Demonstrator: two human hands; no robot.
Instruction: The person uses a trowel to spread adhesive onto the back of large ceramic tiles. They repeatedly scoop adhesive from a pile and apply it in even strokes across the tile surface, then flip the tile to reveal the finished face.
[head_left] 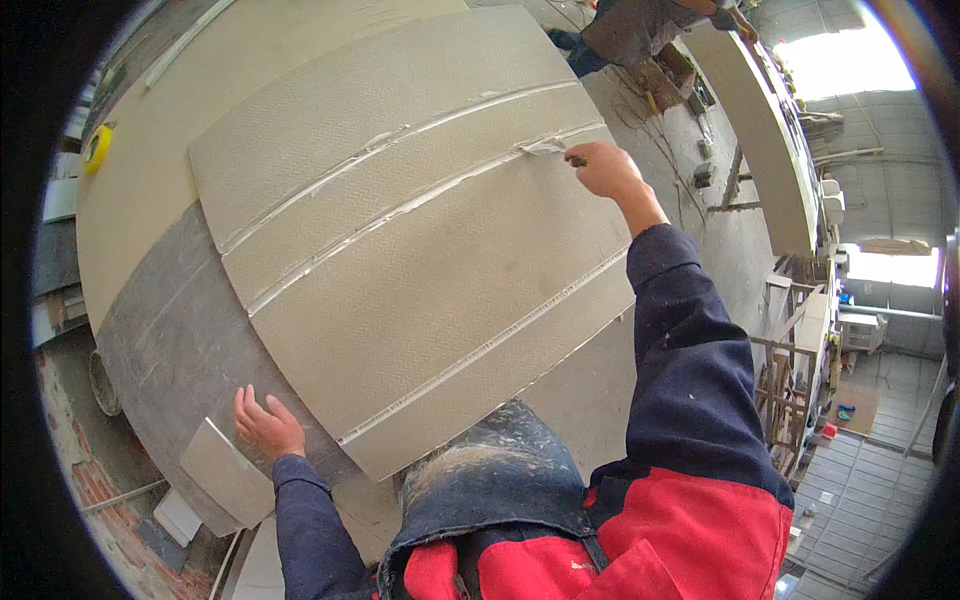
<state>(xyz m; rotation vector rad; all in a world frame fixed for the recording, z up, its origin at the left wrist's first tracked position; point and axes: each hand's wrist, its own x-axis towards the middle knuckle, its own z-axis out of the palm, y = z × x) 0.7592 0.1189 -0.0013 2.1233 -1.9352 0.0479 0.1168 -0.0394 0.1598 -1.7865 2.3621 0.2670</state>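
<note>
A large beige panel [430,270] with a fine zigzag texture lies in front of me. Three long grooves run across it; white paste fills the two farther ones unevenly, with rough ridges along them. My right hand [607,171] grips the handle of a putty knife [545,148], whose blade rests at the right end of the middle groove [400,212]. The nearest groove [500,345] looks narrower and cleaner. At the lower left, my left hand [268,422] has its fingers apart and holds nothing. It is beside a small rectangular board [222,478].
Beneath the panel is a grey work surface [190,330]. A yellow tape roll [97,149] sits at the far left. Another person [640,35] stands at the far end, by a long bench [765,140]. Wooden frames [788,385] stand at the right.
</note>
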